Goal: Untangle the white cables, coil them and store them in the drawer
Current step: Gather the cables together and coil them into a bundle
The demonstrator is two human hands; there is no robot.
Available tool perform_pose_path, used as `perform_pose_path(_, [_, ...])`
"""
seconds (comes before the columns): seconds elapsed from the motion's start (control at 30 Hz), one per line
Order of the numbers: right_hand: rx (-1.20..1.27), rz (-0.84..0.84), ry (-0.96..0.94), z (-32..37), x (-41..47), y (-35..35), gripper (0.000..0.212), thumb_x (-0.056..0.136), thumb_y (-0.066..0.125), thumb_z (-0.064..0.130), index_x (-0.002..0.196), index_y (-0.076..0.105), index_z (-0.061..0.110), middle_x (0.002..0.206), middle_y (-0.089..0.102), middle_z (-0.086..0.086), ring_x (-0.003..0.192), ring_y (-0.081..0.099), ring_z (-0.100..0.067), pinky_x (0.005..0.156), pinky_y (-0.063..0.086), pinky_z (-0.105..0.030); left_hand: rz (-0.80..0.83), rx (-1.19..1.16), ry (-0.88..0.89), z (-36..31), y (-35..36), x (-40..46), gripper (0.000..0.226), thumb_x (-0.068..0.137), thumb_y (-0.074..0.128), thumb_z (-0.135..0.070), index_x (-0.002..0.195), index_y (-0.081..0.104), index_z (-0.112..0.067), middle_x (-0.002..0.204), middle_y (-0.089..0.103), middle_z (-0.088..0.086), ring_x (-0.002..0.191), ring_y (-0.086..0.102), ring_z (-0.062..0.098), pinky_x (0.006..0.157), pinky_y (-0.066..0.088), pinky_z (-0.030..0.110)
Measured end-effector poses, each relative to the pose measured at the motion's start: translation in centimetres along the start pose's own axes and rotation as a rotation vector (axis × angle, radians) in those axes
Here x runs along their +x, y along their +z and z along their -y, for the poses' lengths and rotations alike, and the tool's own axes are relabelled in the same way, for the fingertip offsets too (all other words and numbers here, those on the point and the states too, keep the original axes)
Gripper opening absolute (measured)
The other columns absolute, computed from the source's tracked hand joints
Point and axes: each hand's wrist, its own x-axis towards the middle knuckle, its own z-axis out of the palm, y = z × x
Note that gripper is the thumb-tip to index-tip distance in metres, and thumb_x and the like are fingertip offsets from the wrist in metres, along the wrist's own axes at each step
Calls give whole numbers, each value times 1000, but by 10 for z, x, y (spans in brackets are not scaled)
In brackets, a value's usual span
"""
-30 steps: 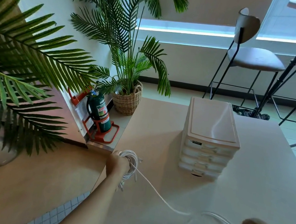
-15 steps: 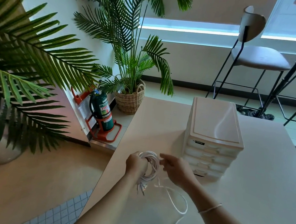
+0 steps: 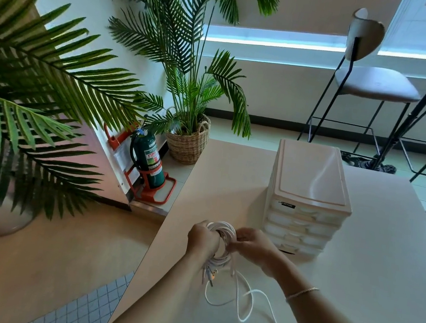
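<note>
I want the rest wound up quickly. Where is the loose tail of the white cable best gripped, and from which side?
Probably on the loose white cable tail just below the white cable coil, from the right with the right hand. There it lies looped on the beige table, clear of the left hand.

I get bright daylight from the window behind, glaring bluish-white; the table carries soft shadows; wide-angle bending at the edges (left palm frond slightly soft).
</note>
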Motion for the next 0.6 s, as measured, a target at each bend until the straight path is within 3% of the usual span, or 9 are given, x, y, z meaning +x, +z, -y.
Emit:
perform_pose_path(0.1, [71, 12, 7, -2, 1, 0, 12, 66, 75, 16, 71, 65, 21, 81, 65, -5, 77, 55, -16, 73, 42, -30, 3, 12, 2, -4, 0, 0, 32, 78, 40, 6, 95, 66, -3, 82, 59, 9, 74, 51, 26, 64, 39, 27])
perform_pose_path(0.23, [265, 67, 25, -3, -1, 0, 23, 69, 73, 1, 90, 64, 3, 81, 61, -11, 78, 55, -20, 74, 48, -31, 5, 16, 6, -6, 0, -2, 31, 78, 41, 6, 92, 66, -6, 86, 63, 12, 77, 52, 26, 66, 40, 28])
perform_pose_path(0.4, [404, 112, 51, 0, -8, 3, 23, 71, 64, -5, 87, 58, 9, 75, 59, -8, 66, 57, -15, 59, 51, -21, -7, 35, -5, -7, 1, -4, 25, 80, 42, 4, 76, 58, -15, 85, 61, 7, 82, 53, 24, 71, 40, 25])
perform_pose_path(0.47, [376, 91, 59, 0, -8, 4, 23, 75, 63, -3, 93, 57, 11, 75, 60, -7, 65, 58, -14, 60, 53, -22, -19, 51, -6, -7, 3, -4, 27, 80, 42, 5, 86, 63, -10, 91, 64, 10, 85, 54, 26, 71, 39, 24])
perform_pose_path(0.6, [155, 115, 6, -1, -9, 0, 24, 72, 74, 11, 88, 60, 21, 89, 68, -8, 80, 63, -17, 81, 53, -34, -77, 48, -32, -7, 1, -1, 38, 83, 41, 4, 114, 62, -1, 117, 63, 17, 107, 57, 31, 82, 42, 25])
